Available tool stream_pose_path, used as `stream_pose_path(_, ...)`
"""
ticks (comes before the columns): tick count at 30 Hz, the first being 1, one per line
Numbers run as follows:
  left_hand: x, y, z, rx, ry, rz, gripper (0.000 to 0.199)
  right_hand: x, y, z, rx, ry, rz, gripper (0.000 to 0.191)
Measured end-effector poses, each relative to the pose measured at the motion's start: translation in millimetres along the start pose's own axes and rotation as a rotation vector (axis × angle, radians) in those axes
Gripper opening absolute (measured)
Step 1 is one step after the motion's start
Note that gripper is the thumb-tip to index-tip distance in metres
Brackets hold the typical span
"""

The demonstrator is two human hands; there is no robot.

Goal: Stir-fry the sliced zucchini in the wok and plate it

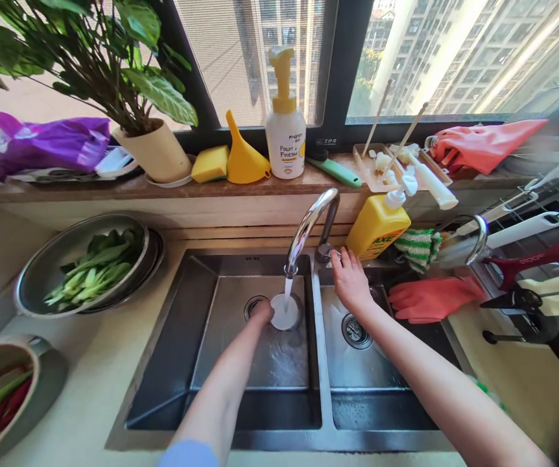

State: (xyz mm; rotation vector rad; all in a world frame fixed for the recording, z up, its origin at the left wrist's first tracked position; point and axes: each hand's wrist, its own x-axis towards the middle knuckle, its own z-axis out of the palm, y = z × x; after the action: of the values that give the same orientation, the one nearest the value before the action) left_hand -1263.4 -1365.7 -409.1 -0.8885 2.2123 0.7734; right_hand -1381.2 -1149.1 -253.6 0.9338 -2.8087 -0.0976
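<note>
Water runs from the chrome faucet (310, 217) into a small round whitish bowl (283, 314) over the left sink basin (240, 353). My left hand (261, 312) grips the bowl by its left side, fingers closed and partly hidden from above. At the base of the faucet, my right hand (351, 280) has its fingers on the faucet handle (336, 253). Below that hand lies the right sink basin (371, 408) with a drain strainer (356, 330). Just behind the right hand stands a yellow dish soap bottle (377, 227).
A metal bowl of leafy greens (26, 275) and a pot with peppers (48, 373) stand left. Pink rubber gloves (430, 299) lie right of the sink beside a utensil rack (537, 194). The sill holds a potted plant (155, 152), yellow funnel (245, 155) and pump bottle (285, 139).
</note>
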Motion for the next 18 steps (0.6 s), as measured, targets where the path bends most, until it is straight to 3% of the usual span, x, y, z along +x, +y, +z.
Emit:
stream_pose_path(3,-7.4,-3.0,-2.1,-0.031,-0.025,-0.042,0.031,-7.3,-0.7,11.9,0.008,0.043,-0.003,0.054)
stream_pose_path(6,-21.3,1.5,-4.9,-0.072,0.025,-0.042,0.033,-16.0,-2.1,34.3,0.057,0.090,0.048,0.060)
stream_pose_path(10,-60.6,25.4,-16.9,-0.173,0.163,0.095,0.035,-18.6,-0.3,44.0,0.167,0.052,0.102,0.068)
stream_pose_path(14,-131.5,37.2,-29.4,-0.308,0.286,0.324,0.035,-22.8,4.0,-5.0,0.300,-0.032,0.139,0.072)
stream_pose_path(16,-174.2,25.0,-28.3,-0.358,0.301,0.412,0.030,-31.1,1.7,-37.8,0.541,-0.055,-0.041,0.071)
stream_pose_path(18,-219.3,-0.9,-19.6,-0.403,0.321,0.441,0.027,-43.7,-11.9,-63.9,0.718,-0.105,-0.282,0.053)
